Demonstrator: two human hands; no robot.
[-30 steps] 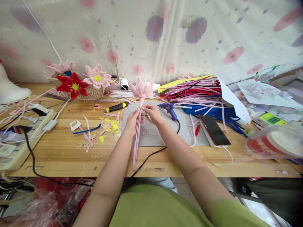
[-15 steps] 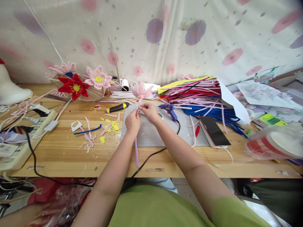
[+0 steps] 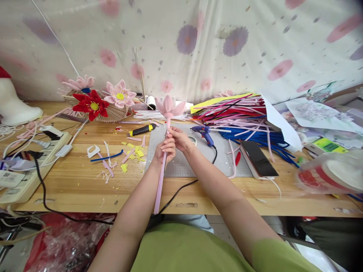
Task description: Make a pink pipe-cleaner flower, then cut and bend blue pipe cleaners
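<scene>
A pink fuzzy pipe-cleaner flower (image 3: 170,107) is held up above the grey cutting mat (image 3: 210,162), petals pointing away from me. My left hand (image 3: 165,150) is closed around its stem, and a long pale-pink pipe cleaner (image 3: 160,189) runs down from that hand toward the table's front edge. Just below the bloom, the fingers of my right hand (image 3: 178,138) pinch the stem. Behind my right hand a roll of tape (image 3: 193,140) is partly hidden. A blue glue gun (image 3: 204,133) lies to the right on the mat.
Yellow scraps (image 3: 138,152) and a black-yellow utility knife (image 3: 141,130) lie left. Finished red (image 3: 92,105) and pink flowers (image 3: 120,94) stand at the back left. Right are bundled pipe cleaners (image 3: 238,109), a phone (image 3: 259,158) and a plastic tub (image 3: 329,172). A power strip (image 3: 34,166) sits far left.
The flower has come up and nearer, showing more of its stem. My left hand has turned so its curled fingers show. The hand at lower left has left the view.
</scene>
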